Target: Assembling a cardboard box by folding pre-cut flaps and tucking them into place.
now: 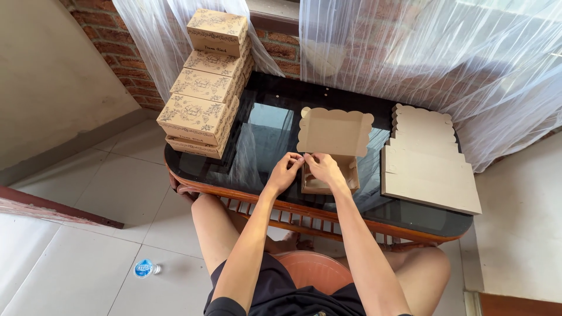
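Note:
A half-folded brown cardboard box with a scalloped lid lies open on the black glass table. My left hand and my right hand meet at the box's near left corner, fingertips pinching a cardboard flap together. The box's tray part sits under my right hand, partly hidden by it. The lid stands flat behind, pointing away from me.
A tall stack of finished printed brown boxes stands at the table's left end. Several flat unfolded box blanks lie stacked at the right. White sheer curtains hang behind. A small water bottle lies on the tiled floor at the left.

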